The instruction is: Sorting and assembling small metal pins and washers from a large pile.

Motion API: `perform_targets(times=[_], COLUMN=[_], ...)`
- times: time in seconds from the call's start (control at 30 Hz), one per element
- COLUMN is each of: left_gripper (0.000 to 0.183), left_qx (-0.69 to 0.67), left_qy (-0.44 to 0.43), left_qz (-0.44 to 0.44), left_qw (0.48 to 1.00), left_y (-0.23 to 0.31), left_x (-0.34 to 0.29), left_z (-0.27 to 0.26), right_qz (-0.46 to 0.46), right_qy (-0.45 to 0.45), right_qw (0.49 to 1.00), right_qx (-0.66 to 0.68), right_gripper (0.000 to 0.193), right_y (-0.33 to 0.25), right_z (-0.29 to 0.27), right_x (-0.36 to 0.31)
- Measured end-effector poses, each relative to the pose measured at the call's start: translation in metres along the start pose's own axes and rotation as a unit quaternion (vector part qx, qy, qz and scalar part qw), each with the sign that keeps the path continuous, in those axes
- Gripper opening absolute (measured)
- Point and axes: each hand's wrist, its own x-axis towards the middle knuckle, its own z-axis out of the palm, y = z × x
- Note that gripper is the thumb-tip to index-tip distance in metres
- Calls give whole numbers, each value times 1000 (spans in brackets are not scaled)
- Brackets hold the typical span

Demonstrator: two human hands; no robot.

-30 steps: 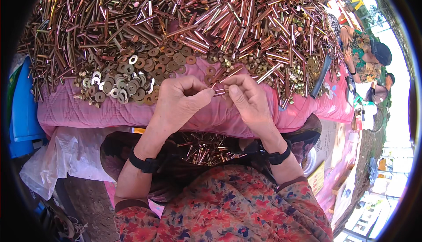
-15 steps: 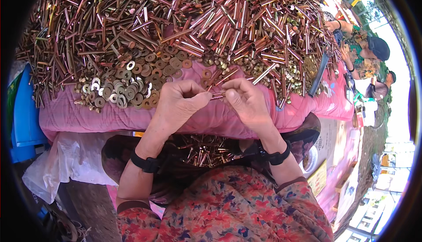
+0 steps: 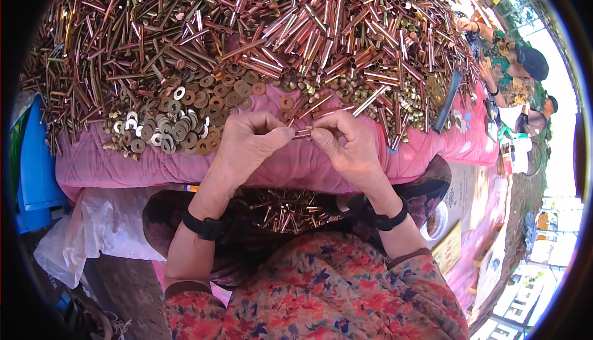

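One blue plastic bin (image 3: 40,167) stands at the left edge, its contents hidden. Loose coppery pieces (image 3: 290,210) lie below the worktop, between the person's knees.

The left hand (image 3: 256,139) and right hand (image 3: 346,145) come up from the near side and face each other just apart, fingers curled; thumb and fingertips of each are pinched on a slim coppery metal piece (image 3: 301,134) that bridges them, above the near part of the worktop. Black bands (image 3: 210,227) circle both wrists.

Pink quilted cloth (image 3: 142,170) covers the worktop. Shiny coppery tubes (image 3: 321,28) heap across its far side; flat, ring-shaped washers (image 3: 179,131) lie left of centre, and small, rounded brassy pieces (image 3: 411,108) lie to the right.
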Motion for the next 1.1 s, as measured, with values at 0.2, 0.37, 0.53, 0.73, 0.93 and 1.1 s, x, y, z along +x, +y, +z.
perform_targets(times=[0.2, 0.37, 0.53, 0.73, 0.93, 1.1], left_gripper=[10, 10, 13, 16, 35, 35], left_qx=[-31, -52, 25, 232, 464, 546], left_qy=[-6, -21, -148, 73, 168, 111], left_qz=[-22, -32, 4, 166, 283, 258], left_qw=[999, 998, 989, 956, 822, 789], left_y=[2, -1, 5, 0, 4, 7], left_x=[-1, 0, 0, 25, 63, 69], left_z=[1, -3, -11, 2, -7, -11], right_qz=[-35, 175, 271, 85, -131, -136], right_qy=[-12, -71, -142, -8, -57, -91], right_qw=[996, 972, 938, 986, 917, 900], right_qx=[-78, 139, 163, -143, -372, -403], right_gripper=[35, 33, 27, 18, 24, 22], right_y=[-6, -3, -5, 13, 1, 5], right_z=[-1, -5, -15, -8, 17, 21], right_x=[1, -3, 5, 13, 26, 25])
